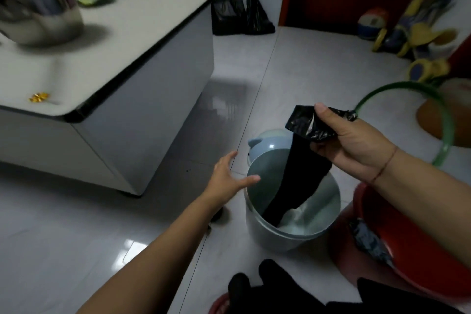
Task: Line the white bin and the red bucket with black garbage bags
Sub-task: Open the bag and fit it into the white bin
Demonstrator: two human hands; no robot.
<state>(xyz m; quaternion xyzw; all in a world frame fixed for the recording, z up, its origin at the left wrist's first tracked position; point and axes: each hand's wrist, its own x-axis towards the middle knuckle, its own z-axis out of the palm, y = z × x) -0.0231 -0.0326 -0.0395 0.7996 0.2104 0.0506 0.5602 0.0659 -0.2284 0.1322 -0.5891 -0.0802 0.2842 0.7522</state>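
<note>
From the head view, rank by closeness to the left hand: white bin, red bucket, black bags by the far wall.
1. White bin: its rim is right at the left hand fingers.
2. Red bucket: off to the right, beyond the bin.
3. Black bags: far back by the wall.

From my remote view, the glossy tiled floor (76, 250) carries the white bin (285, 237), the red bucket (433, 270) just beside it, and a white cabinet (142, 115).

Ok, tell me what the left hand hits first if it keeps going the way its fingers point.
Most likely the white bin: the left hand is open, fingers aimed right at its near rim, with the hanging black bag just beyond. Depth is hard to judge from one view.
</note>
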